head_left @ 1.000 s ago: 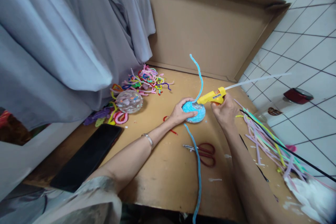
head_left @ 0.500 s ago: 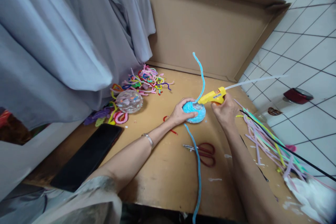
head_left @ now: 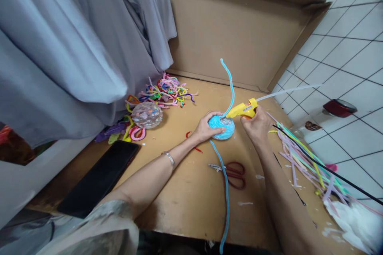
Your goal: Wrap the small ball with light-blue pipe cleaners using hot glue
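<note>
**Glue gun tip meets the wrapped ball**

While the left hand (head_left: pixel 206 128) cups the blue fuzzy ball (head_left: pixel 223 126) from its near-left side, fingers curled over the top, the right hand (head_left: pixel 255 125) is closed round the yellow glue gun (head_left: pixel 243 109) just beyond the ball. Its long axis runs sideways, nozzle touching the ball's crown. A soft blue pipe cleaner (head_left: pixel 229 83) rises from there; another strand (head_left: pixel 225 191) trails toward the person past red scissors (head_left: pixel 235 173).

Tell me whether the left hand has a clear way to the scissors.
Probably yes. The left hand rests on the blue ball, and the scissors lie on bare table just nearer the person; only a blue pipe cleaner crosses there.
</note>
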A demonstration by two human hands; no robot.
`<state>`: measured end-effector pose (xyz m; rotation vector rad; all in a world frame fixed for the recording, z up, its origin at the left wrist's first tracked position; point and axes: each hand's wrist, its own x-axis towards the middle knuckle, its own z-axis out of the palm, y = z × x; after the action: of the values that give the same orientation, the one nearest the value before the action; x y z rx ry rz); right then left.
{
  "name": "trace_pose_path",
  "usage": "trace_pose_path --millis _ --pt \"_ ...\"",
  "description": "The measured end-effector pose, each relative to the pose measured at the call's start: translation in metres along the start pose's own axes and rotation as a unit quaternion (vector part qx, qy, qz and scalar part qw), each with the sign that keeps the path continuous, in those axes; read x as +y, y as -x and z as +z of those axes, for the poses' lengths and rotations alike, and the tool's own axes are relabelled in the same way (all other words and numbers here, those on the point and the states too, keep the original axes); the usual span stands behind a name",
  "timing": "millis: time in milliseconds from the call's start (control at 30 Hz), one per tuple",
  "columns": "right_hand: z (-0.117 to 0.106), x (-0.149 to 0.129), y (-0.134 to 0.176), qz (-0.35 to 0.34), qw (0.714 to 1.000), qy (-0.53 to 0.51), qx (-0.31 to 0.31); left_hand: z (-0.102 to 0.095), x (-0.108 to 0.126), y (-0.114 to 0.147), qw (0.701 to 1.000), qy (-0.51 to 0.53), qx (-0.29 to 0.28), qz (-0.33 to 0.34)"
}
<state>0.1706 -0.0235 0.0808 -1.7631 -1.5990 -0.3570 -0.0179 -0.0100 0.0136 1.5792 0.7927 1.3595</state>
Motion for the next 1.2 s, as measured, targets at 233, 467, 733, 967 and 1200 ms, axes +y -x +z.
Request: trace_pose_path --millis 233,467,733,967,1200 --pt "0.014 0.019 -0.006 0.089 0.995 -0.022 0.047 -0.001 -0.002 -0.001 1.0 -0.012 0.004 -0.003" --pt "0.03 0.051 0.012 0.159 0.985 0.048 -0.047 0.0 -0.008 -0.002 1.0 -0.007 0.009 0.017" --pt "0.032 0.056 0.029 0.135 0.965 0.17 -0.149 -0.001 -0.006 0.001 0.997 -0.035 -0.009 0.063" --pt "0.018 0.041 0.027 0.069 0.959 0.244 -0.13 -0.003 -0.008 0.0 0.995 -0.061 -0.016 0.078" --pt "0.01 0.019 0.009 0.001 0.96 -0.229 -0.164 -0.001 -0.009 0.0 0.99 -0.078 -0.013 0.115"
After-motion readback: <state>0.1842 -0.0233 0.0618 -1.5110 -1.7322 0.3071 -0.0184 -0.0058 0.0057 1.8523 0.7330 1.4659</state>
